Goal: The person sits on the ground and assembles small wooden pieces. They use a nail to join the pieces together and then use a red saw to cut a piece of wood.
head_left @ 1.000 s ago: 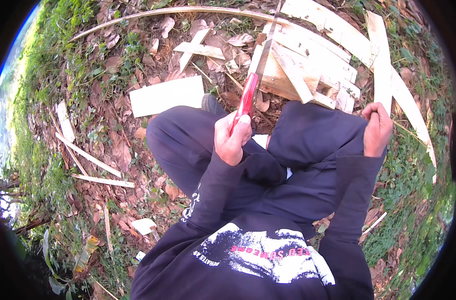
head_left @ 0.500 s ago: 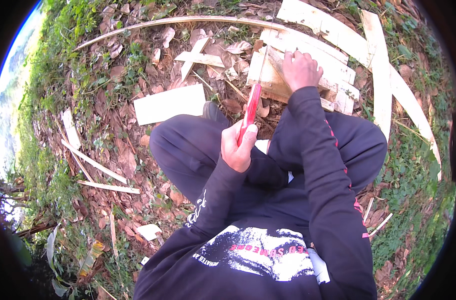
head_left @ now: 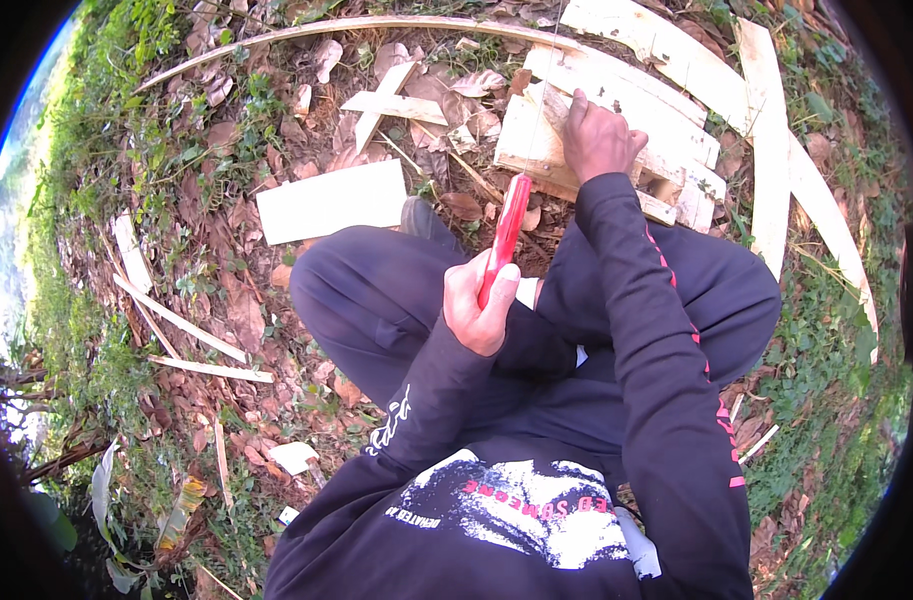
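Left hand (head_left: 481,305) raised before chest, elbow bent, fingers clamped round red handle of saw (head_left: 504,232); thin blade runs up toward wood pile. Right arm stretched forward, right hand (head_left: 598,140) palm-down on pale wood pile (head_left: 616,95) on ground, fingers curled over top plank.

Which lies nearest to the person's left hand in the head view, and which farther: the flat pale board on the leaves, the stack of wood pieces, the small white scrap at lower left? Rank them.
From the left hand, which grips the red-handled saw:
1. Flat pale board, up and to its left.
2. Stack of wood pieces, ahead, under the right hand; close to the board's rank.
3. Small white scrap, down-left, clearly farthest.
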`<state>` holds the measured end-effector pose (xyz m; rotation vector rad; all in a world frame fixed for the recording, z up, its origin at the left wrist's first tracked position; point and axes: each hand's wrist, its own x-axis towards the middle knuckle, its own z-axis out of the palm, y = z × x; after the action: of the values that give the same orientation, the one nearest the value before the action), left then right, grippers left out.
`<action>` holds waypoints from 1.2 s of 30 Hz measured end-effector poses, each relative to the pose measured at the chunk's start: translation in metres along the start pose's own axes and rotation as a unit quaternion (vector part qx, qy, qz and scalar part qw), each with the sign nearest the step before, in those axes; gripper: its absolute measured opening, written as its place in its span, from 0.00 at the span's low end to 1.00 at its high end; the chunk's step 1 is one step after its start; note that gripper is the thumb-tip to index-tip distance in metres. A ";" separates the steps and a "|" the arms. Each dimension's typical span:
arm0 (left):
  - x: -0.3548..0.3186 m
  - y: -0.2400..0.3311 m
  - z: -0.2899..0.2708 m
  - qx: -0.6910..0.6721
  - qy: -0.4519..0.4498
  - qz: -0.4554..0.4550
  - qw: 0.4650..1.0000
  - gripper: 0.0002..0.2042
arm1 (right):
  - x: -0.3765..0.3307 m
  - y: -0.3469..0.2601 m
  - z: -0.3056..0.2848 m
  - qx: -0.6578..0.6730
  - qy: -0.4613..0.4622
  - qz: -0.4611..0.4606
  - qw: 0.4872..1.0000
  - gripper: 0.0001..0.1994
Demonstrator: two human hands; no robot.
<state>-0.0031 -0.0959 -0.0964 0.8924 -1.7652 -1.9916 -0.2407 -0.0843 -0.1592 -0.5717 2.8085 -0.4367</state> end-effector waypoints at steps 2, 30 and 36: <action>0.000 0.000 0.000 0.000 -0.004 0.015 1.000 0.09 | 0.000 0.007 0.012 0.066 0.138 -0.057 0.986 0.24; 0.003 0.017 0.006 0.058 -0.018 0.014 0.998 0.12 | -0.073 -0.010 -0.132 0.432 0.274 -0.218 0.831 0.16; 0.002 0.015 0.007 0.047 -0.018 0.018 0.999 0.11 | -0.079 -0.008 -0.135 0.440 0.271 -0.237 0.823 0.15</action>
<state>-0.0112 -0.0944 -0.0822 0.8519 -1.8949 -1.9266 -0.2068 -0.0262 -0.0181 -0.9989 2.4088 -2.1237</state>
